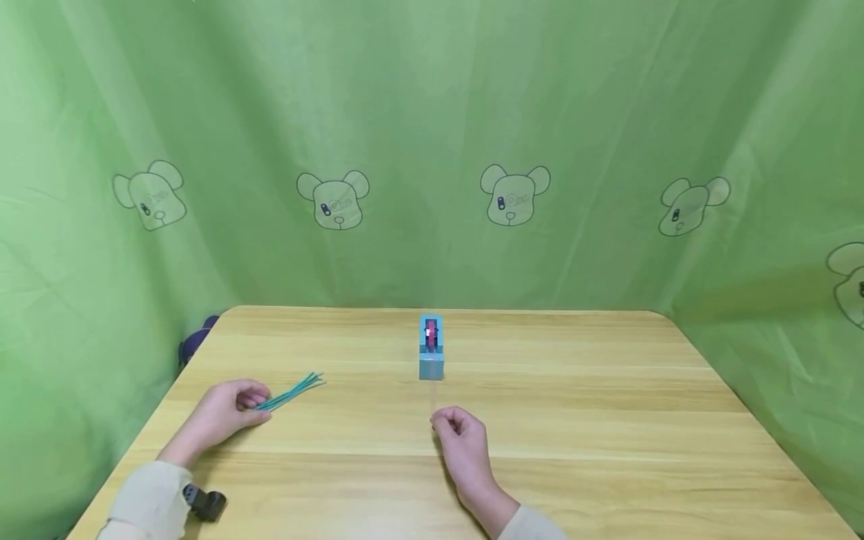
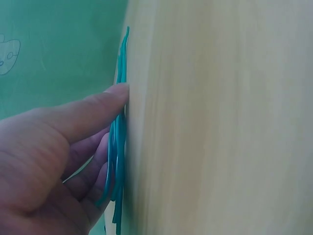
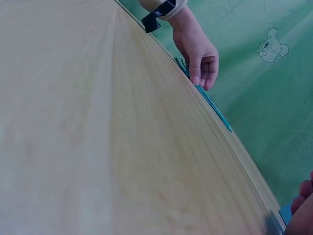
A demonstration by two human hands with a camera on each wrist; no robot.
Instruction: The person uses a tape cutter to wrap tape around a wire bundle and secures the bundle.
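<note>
My left hand (image 1: 226,412) pinches a bundle of thin teal wires (image 1: 293,394) between thumb and fingers at the left of the table. In the left wrist view the thumb crosses the wires (image 2: 121,147), whose loose ends stick out both ways. A light blue tape dispenser (image 1: 431,367) with a pink hub stands at the middle back. From its front a faint strip of clear tape (image 1: 434,395) runs toward me, and the thumb and forefinger of my right hand (image 1: 466,450) pinch its end. Only part of my right hand shows at the right wrist view's lower right corner.
The wooden table (image 1: 574,405) has rounded back corners. Behind and beside it hangs a green curtain (image 1: 418,97) with bear-head drawings. Something purple (image 1: 196,341) shows past the left edge. A black device (image 1: 205,502) is strapped at my left wrist.
</note>
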